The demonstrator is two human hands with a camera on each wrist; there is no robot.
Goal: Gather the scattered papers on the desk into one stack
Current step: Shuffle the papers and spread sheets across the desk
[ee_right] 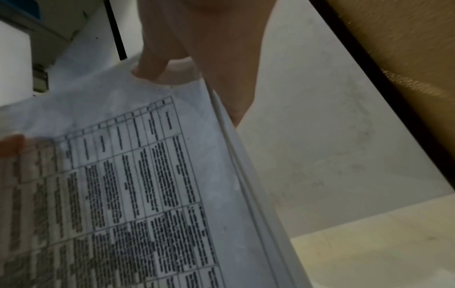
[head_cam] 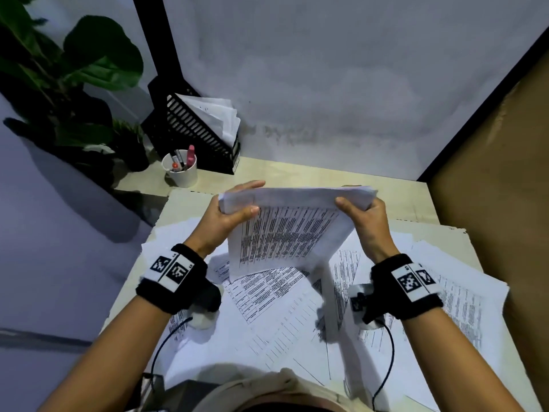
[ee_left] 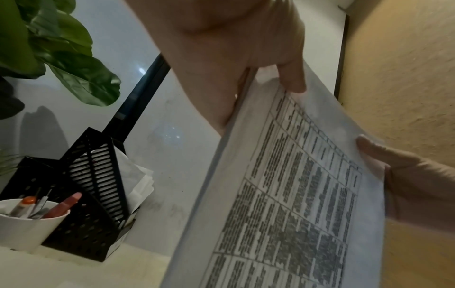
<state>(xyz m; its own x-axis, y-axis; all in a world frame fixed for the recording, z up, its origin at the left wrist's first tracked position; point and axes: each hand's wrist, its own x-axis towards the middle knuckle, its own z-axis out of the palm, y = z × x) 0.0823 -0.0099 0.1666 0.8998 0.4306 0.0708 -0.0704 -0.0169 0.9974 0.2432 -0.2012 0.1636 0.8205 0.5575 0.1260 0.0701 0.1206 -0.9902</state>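
Observation:
I hold a sheaf of printed papers [head_cam: 285, 230] upright above the desk, table print facing me. My left hand [head_cam: 234, 209] grips its upper left corner, thumb on the front, fingers behind. My right hand [head_cam: 364, 209] grips the upper right corner the same way. The left wrist view shows the sheaf [ee_left: 295, 185] edge-on with the thumb [ee_left: 293, 78] pressed on the front sheet. The right wrist view shows the sheaf [ee_right: 138, 175] and a thumb [ee_right: 150, 68] at its top edge. Several loose papers [head_cam: 282, 316] lie scattered on the desk below.
A black file holder [head_cam: 193, 135] with sheets and a white pen cup [head_cam: 181, 168] stand at the desk's back left. A leafy plant [head_cam: 68, 78] is left of them. A brown partition [head_cam: 490, 203] borders the right. More papers [head_cam: 463, 298] spread to the right edge.

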